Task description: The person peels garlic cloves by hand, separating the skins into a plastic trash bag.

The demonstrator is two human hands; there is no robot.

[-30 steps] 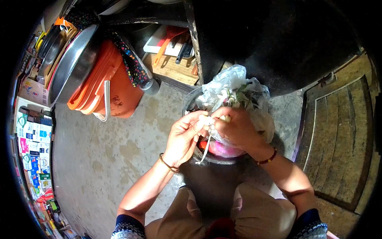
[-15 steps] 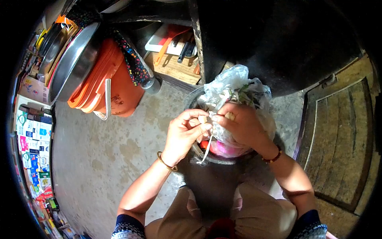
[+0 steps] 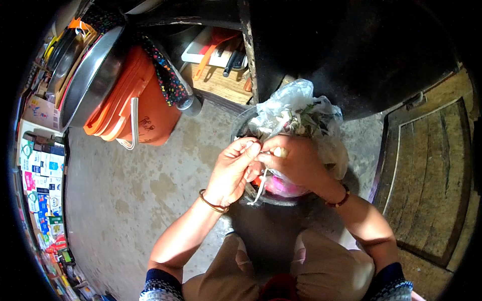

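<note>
My left hand [image 3: 232, 168] is closed, with thumb and forefinger pinching a small pale piece that looks like a garlic clove, mostly hidden by the fingertips. Close beside it, my right hand [image 3: 298, 159] is curled with its back up, and a pale garlic clove [image 3: 281, 151] shows between its fingers. Both hands are over a round bin lined with a clear plastic bag [image 3: 291, 95]. Pale skins and green leafy scraps [image 3: 311, 118] lie in the bag. A pink item [image 3: 283, 186] shows low in the bin, and a thin white strip [image 3: 260, 189] hangs below my fingers.
An orange bucket [image 3: 158, 113] with a white handle stands at left, a metal basin [image 3: 93, 78] leaning by it. A shelf behind holds a white tray [image 3: 201, 49] and a black-handled utensil [image 3: 231, 65]. A wooden panel [image 3: 427, 180] is at right; my knees are below the bin.
My left thumb has moved up against the forefinger, covering the pale piece seen there before. The clove in my right hand shows more, and that hand has shifted slightly left.
</note>
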